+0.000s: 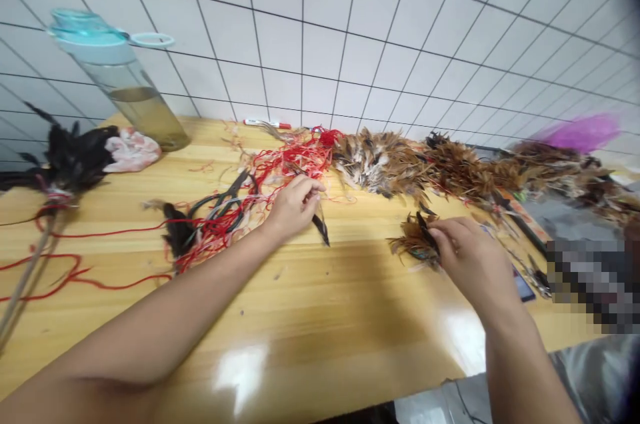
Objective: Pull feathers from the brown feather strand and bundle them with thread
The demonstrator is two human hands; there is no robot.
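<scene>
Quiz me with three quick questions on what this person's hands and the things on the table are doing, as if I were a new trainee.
1. True or false: the left hand is holding the black scissors.
2. Which pinches the small bunch of brown feathers: the left hand or the right hand?
3. Fill in the blank: the thread tangled over the scissors is ___.

Key:
1. False: it holds a dark feather, and the scissors lie on the wooden table.
2. The right hand.
3. Red.

Left hand (295,207) pinched a dark feather (321,229), tangled red string (295,167) just beyond, right hand (470,257) held a brown feather bunch (416,242), black-handled scissors (220,204) lay among string, wooden surface (300,324) beneath
</scene>
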